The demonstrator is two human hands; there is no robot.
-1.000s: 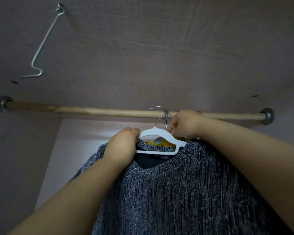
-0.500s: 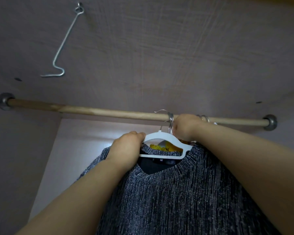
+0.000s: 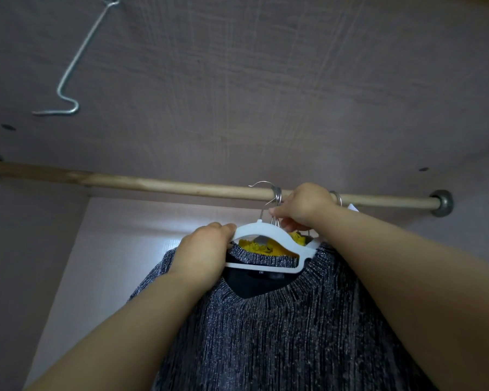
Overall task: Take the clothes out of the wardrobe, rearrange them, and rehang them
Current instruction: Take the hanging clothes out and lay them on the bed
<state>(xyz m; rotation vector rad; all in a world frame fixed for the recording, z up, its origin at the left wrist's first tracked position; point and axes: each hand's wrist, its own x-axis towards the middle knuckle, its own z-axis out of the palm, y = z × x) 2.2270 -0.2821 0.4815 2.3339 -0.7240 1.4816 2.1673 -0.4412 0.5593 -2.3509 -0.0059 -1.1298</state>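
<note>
Head view is showing you reaching up into the wardrobe. Your left grip (image 3: 202,249) is curling round the left shoulder of the hanger (image 3: 268,232). Your right grip (image 3: 302,207) is pinching the hooks (image 3: 277,194) just under the rail (image 3: 153,183), fingers closed on them. The sweater (image 3: 280,334) is hanging from that hanger, near you and right of centre, with a yellow garment (image 3: 257,246) just behind it. One hook is arching over the rail; you cannot tell from here whether it is the sweater's or whether it is seated. Another ring (image 3: 336,197) is sitting on the rail right of your hand. Judging by this, you are either lifting the sweater off or hanging it back, and the picture is not settling which. At least two garments are waiting at the rail, so much of the task is looking unfinished.
</note>
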